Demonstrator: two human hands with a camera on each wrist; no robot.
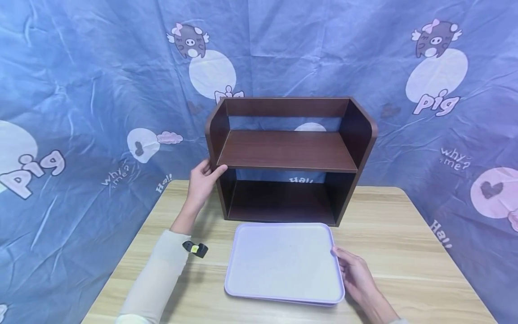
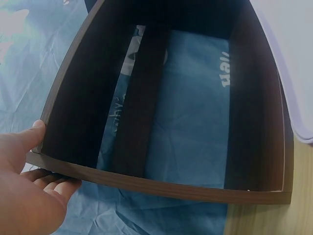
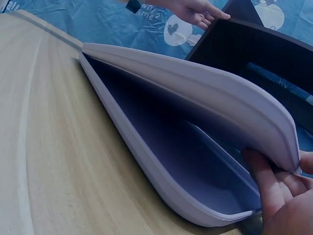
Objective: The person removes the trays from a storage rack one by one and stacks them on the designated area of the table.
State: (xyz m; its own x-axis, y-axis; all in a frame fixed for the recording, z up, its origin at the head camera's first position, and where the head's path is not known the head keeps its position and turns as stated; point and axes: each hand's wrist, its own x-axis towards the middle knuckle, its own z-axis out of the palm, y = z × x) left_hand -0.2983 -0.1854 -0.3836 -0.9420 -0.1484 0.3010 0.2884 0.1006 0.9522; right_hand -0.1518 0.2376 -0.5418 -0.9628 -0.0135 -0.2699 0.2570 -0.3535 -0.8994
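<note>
A dark brown two-tier shelf (image 1: 283,150) stands upright at the back of the table. My left hand (image 1: 201,183) grips the edge of its left side panel, thumb at the front by the middle board; the left wrist view shows the fingers (image 2: 66,188) on the panel's outer face. In front of the shelf lies a pale lilac tray (image 1: 285,263). My right hand (image 1: 358,275) pinches that tray's right rim. A second tray (image 3: 161,169) lies beneath it on the table, and the right wrist view shows the upper tray tilted, its right side raised above the lower one.
The wooden table (image 1: 388,234) carries the shelf and trays. Blue patterned cloth (image 1: 101,90) hangs behind and along both sides. A black strap (image 1: 195,249) is on the left wrist, over a white sleeve (image 1: 155,279).
</note>
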